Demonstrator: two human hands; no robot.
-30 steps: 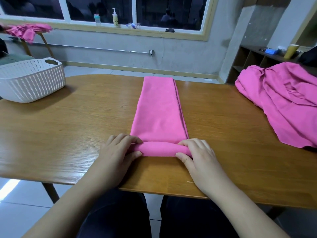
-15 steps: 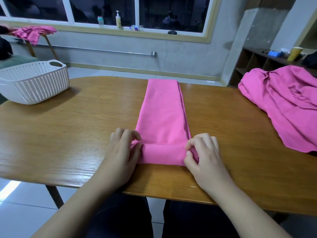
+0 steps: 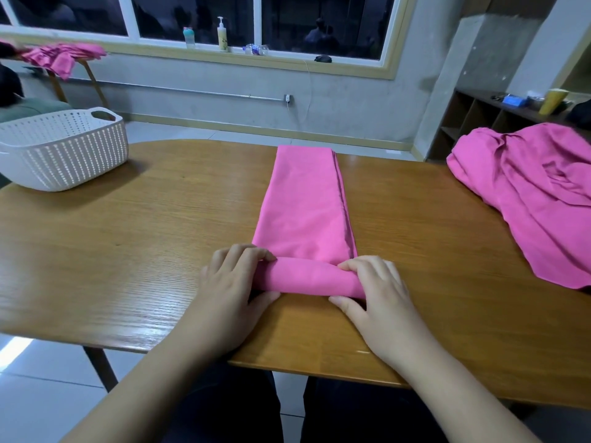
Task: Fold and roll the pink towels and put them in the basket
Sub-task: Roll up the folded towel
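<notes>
A pink towel (image 3: 303,203), folded into a long narrow strip, lies lengthwise on the wooden table (image 3: 144,251). Its near end is rolled into a thick roll (image 3: 307,279). My left hand (image 3: 233,282) grips the roll's left end, fingers curled over the top and thumb underneath at the front. At the right end my right hand (image 3: 374,289) holds the roll the same way. A white perforated basket (image 3: 64,148) stands at the table's far left; its inside is hidden from here.
A heap of unfolded pink towels (image 3: 537,193) lies on the table's right side. More pink cloth (image 3: 64,55) hangs on a wooden stand at the far left. Bottles stand on the window sill (image 3: 220,33), and shelves (image 3: 479,116) sit at the back right.
The roll at the towel's near end has grown thicker and moved a little away from me as both hands turned it forward.
</notes>
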